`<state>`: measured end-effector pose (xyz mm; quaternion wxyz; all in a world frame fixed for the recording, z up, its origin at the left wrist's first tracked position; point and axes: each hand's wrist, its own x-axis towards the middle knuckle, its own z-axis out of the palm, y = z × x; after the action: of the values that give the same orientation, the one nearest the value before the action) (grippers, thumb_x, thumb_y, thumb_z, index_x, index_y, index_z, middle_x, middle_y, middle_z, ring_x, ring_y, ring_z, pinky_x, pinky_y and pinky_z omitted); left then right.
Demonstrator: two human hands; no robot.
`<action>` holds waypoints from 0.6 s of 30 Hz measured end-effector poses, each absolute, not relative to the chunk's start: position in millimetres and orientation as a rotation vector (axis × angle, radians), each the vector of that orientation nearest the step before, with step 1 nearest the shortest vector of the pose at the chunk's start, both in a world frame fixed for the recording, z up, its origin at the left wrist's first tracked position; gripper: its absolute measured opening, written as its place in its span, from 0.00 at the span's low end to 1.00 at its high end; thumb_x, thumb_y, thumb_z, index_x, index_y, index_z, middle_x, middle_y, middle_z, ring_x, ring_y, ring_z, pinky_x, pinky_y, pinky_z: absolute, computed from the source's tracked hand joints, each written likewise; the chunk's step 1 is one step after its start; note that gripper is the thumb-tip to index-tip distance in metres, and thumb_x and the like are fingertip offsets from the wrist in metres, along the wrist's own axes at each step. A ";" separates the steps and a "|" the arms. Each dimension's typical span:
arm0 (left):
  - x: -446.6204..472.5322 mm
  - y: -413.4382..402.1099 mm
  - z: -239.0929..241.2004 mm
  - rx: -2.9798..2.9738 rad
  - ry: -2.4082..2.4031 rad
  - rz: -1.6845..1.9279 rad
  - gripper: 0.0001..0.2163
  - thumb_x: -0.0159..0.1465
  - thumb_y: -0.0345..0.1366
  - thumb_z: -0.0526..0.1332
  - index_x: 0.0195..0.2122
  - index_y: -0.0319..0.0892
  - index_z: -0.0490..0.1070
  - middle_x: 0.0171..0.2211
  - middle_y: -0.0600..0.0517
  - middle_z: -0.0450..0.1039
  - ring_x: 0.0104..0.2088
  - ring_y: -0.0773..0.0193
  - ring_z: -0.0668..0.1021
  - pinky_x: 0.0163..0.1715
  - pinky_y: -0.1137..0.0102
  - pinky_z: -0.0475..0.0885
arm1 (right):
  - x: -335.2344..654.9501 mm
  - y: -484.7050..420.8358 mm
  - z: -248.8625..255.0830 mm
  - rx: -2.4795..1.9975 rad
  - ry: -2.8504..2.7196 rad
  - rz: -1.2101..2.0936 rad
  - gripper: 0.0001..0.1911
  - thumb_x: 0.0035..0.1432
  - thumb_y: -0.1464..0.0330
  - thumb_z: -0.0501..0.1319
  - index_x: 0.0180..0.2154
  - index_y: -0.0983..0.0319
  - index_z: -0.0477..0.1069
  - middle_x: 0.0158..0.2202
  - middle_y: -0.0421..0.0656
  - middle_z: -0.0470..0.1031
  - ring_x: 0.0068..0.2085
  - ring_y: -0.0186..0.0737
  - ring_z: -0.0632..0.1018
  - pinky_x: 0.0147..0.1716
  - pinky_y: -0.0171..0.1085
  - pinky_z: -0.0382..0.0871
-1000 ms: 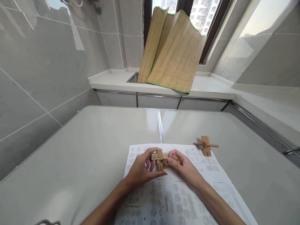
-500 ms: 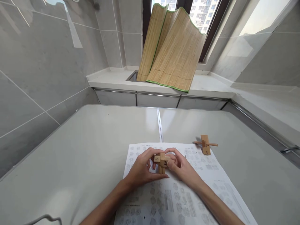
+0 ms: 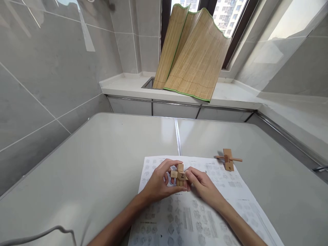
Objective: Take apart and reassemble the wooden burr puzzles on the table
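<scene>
A small wooden burr puzzle [image 3: 181,176] made of crossed blocks, one face marked "2", is held above a printed sheet [image 3: 159,208]. My left hand [image 3: 160,181] grips it from the left, fingers over the top and thumb under the bottom. On the other side, my right hand [image 3: 201,181] pinches the puzzle's right end between thumb and fingers. Part of that end is hidden by the fingertips. Farther right, a second wooden piece [image 3: 228,164], a flat board also marked "2" with a rod through it, lies across the sheet's edge.
The pale table [image 3: 115,147] has a seam down its middle. Beyond it, a bamboo mat [image 3: 194,58] leans over the counter [image 3: 128,87] by the window. A grey cable [image 3: 38,235] runs along the near left. Tiled walls rise on both sides.
The puzzle has turned so its "2" face now points toward me. My right fingers have shifted from its top and front to its right end. The whole view has moved slightly.
</scene>
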<state>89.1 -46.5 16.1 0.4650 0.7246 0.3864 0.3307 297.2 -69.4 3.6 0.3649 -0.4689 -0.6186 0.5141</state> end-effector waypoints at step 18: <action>88.6 -42.8 15.4 1.678 1.044 0.800 0.22 0.63 0.43 0.68 0.57 0.48 0.67 0.53 0.47 0.72 0.28 0.72 0.74 0.26 0.74 0.71 | 326.7 -46.3 -26.9 -1.035 -0.374 1.343 0.13 0.61 0.59 0.71 0.39 0.60 0.73 0.29 0.40 0.79 0.26 0.34 0.77 0.25 0.31 0.79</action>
<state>88.6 -42.8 15.4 0.4836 0.6889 0.4286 0.3283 326.7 -46.3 -26.9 0.6462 -0.4548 -0.1644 0.5903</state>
